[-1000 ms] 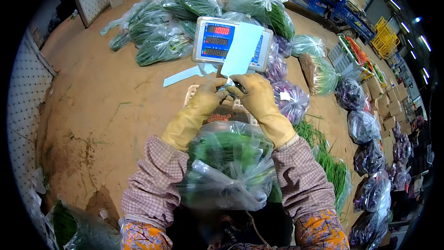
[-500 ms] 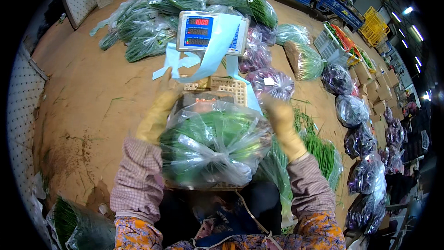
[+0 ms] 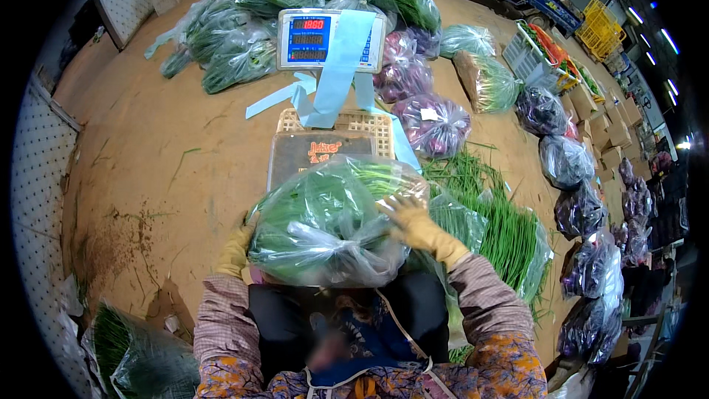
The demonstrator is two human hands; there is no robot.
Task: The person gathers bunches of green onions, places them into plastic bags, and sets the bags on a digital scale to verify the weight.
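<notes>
A clear plastic bag of long green leafy vegetables [image 3: 317, 203], its top gathered in a knot toward me, lies over the near part of the dark platform of a scale [image 3: 299, 148]. My left hand [image 3: 238, 250], in a yellow glove, presses round the bag's left side, its fingertips partly hidden by the bag. My right hand [image 3: 421, 227], gloved alike, rests on the bag's right side with its fingers spread. Beyond the platform stands the scale's display [image 3: 305, 55], lit with red digits. Light blue strips [image 3: 341, 66] hang over it.
Bagged greens [image 3: 240, 66] lie on the brown floor at the far left. Purple vegetables in bags [image 3: 432, 124] sit right of the scale. Loose long green stalks [image 3: 509, 244] spread beside my right arm. Another bag of greens [image 3: 122, 355] stands near left; a crate [image 3: 535, 59] stands far right.
Both hands have come down from above the bag to its sides. The bag has shifted slightly toward me and left, baring more of the platform. The red reading has changed.
</notes>
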